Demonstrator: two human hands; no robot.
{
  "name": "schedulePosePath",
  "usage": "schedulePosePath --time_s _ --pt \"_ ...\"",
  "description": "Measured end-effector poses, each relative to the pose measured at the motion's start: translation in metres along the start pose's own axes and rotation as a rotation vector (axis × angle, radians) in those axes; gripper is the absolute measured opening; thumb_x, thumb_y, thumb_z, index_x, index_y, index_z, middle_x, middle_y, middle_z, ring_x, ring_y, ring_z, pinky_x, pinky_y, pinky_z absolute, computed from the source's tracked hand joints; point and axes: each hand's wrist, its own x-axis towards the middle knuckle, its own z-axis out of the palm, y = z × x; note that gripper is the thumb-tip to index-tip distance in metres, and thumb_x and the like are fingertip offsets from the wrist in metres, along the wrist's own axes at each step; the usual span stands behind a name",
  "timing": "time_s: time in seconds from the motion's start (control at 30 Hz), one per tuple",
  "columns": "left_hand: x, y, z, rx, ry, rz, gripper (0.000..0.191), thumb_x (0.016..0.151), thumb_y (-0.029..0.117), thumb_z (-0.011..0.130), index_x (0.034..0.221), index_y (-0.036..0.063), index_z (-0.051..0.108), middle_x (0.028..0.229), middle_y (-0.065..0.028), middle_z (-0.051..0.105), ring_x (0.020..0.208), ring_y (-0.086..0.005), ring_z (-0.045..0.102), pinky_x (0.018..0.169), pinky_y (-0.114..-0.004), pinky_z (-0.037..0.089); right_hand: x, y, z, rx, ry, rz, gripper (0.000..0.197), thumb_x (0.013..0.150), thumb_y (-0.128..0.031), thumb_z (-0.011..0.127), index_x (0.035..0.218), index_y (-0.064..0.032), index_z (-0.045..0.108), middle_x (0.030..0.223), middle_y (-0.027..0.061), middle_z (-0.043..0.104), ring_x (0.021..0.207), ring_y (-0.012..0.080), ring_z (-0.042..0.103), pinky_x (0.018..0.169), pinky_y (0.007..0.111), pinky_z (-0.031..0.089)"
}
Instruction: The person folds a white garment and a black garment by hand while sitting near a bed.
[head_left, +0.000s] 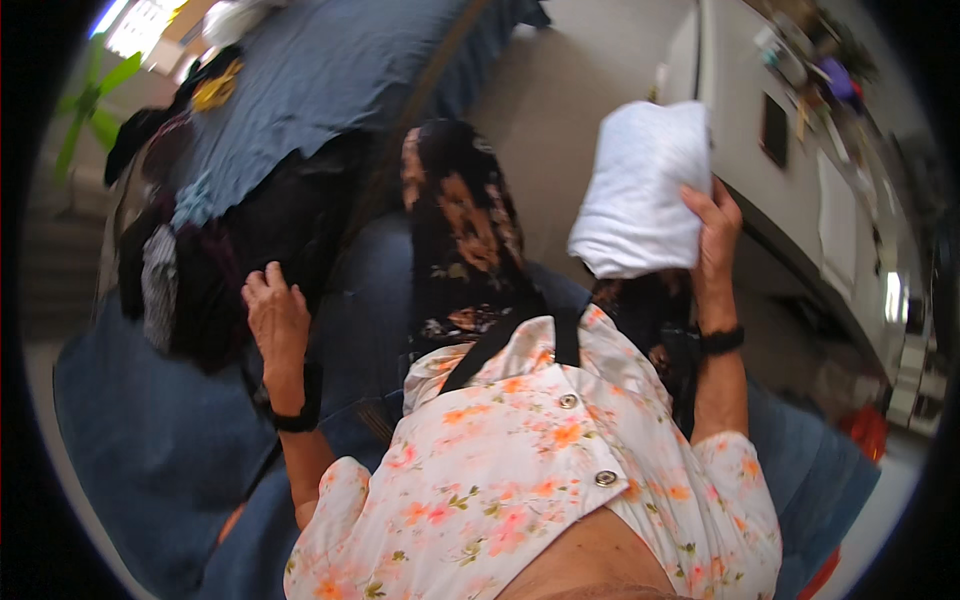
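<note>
My right hand (716, 225) grips a folded white cloth (645, 187) by its right edge, holding it above my right knee. The cloth is a thick, soft bundle with several creases near its lower end. On the other side, my left hand (277, 304) is at the edge of a heap of dark clothes (277, 217). Its fingers are slightly bent and apart, with nothing visible in them; whether they touch the heap is unclear. A grey knitted garment (160, 289) and a light blue cloth (193, 201) lie on the heap's left part.
A blue sheet (330, 82) covers a bed-like surface ahead on the left, with a yellow cloth (217, 86) on it. A white table (806, 195) at right carries a phone (773, 130) and mixed small items. A green-bladed fan (90, 101) stands far left.
</note>
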Motion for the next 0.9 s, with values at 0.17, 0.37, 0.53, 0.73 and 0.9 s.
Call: schedulePosePath --time_s 0.17,0.37,0.53,0.73,0.9 --pt "0.029 0.077 -0.054 -0.545 0.206 0.369 0.033 0.082 0.007 0.061 0.113 -0.0014 0.054 0.116 -0.0192 0.053 0.102 -0.0345 0.054 0.082 -0.036 0.047 -0.006 -0.019 0.016 0.276 0.051 0.084 0.042 0.071 -0.001 0.067 0.11 0.0094 0.054 0.093 0.013 0.063 0.075 0.0182 0.063 0.07 0.027 0.052" --pt "0.027 0.184 -0.101 -0.99 0.153 0.89 0.072 0.066 0.019 0.076 0.122 -0.0094 0.042 0.12 -0.0263 0.046 0.109 -0.0411 0.047 0.094 -0.045 0.039 -0.018 -0.034 0.043 0.361 -0.073 0.156 0.039 0.072 -0.003 0.069 0.107 0.0078 0.056 0.091 0.0123 0.064 0.075 0.0166 0.063 0.07 0.026 0.053" --pt "0.012 0.237 -0.119 -0.901 0.137 0.908 0.093 0.056 0.023 0.081 0.129 -0.0092 0.033 0.128 -0.0284 0.039 0.117 -0.0442 0.039 0.099 -0.047 0.033 -0.028 -0.031 0.065 0.449 -0.136 0.22 0.033 0.075 -0.002 0.066 0.105 0.0077 0.056 0.091 0.0099 0.063 0.076 0.0149 0.062 0.071 0.025 0.051" --pt "0.01 0.254 -0.094 -0.563 0.474 0.702 0.043 0.079 0.004 0.048 0.118 -0.0129 0.043 0.109 -0.0301 0.051 0.094 -0.0394 0.055 0.079 -0.042 0.047 -0.032 -0.024 0.076 0.517 -0.157 0.251 0.028 0.077 -0.004 0.064 0.103 0.0052 0.056 0.094 0.0093 0.061 0.083 0.0174 0.06 0.079 0.028 0.048" --pt "0.019 0.255 -0.081 -0.75 0.385 0.697 0.036 0.074 0.003 0.055 0.106 -0.0102 0.047 0.089 -0.0218 0.055 0.075 -0.0335 0.058 0.063 -0.038 0.048 -0.028 -0.015 0.066 0.573 -0.146 0.318 0.031 0.078 -0.005 0.065 0.106 0.0045 0.056 0.096 0.0082 0.061 0.087 0.0174 0.06 0.081 0.03 0.047"
